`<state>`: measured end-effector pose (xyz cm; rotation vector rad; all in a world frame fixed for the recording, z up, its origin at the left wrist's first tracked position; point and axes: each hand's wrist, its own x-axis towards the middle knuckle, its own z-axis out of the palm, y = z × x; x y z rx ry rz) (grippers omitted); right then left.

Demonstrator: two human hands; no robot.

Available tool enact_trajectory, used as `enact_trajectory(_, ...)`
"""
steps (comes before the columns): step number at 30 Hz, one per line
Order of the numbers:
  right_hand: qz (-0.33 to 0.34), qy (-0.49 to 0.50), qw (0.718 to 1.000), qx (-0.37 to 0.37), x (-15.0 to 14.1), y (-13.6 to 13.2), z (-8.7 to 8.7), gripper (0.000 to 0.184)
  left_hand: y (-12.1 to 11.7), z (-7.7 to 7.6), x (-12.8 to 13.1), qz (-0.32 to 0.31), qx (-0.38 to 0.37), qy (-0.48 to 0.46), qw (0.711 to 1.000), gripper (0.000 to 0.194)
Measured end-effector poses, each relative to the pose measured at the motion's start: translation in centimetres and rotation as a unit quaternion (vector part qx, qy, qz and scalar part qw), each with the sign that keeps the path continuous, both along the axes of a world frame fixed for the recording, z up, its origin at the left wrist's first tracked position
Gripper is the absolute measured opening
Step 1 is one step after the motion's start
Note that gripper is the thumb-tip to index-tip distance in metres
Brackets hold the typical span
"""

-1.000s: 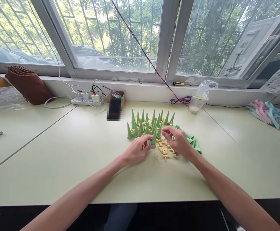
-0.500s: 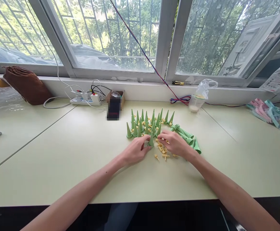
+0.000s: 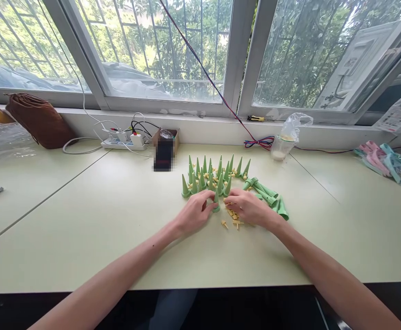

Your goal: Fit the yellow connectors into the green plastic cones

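Thumb and fingers of my left hand close around a green plastic cone that stands upright on the table. My right hand is just right of it, fingers pinched together over a loose heap of small yellow pegs. A bit of yellow shows at its fingertips, most likely one of those pegs. Beyond both hands stand several upright green cones in rows, with yellow pegs at their sides. More green cones lie on their sides behind my right hand, partly hidden by it.
Along the back are a power strip with cables, a small cardboard box, a bundled red-blue cord and a plastic cup in a bag. A brown pouch is at left; pink and teal packets are at right.
Both hands stay nearly in place. The fingers of my right hand have shifted slightly near the yellow pegs, and my left hand still holds the same cone. The view moved very slightly.
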<state>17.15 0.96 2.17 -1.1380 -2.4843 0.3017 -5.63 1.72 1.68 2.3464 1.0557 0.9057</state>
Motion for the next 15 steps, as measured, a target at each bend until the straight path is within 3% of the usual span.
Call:
enact_trajectory(9, 0.042, 0.017, 0.999, 0.016, -1.1, -1.3, 0.9, 0.019, -0.1, 0.0, 0.1, -0.002, 0.0, 0.0, 1.0, 0.003)
enact_trajectory(15, 0.054, -0.007, 0.998, 0.009, -1.5, -1.6, 1.0, 0.01, -0.1, -0.1, 0.1, -0.004, 0.002, 0.006, 1.0, 0.003)
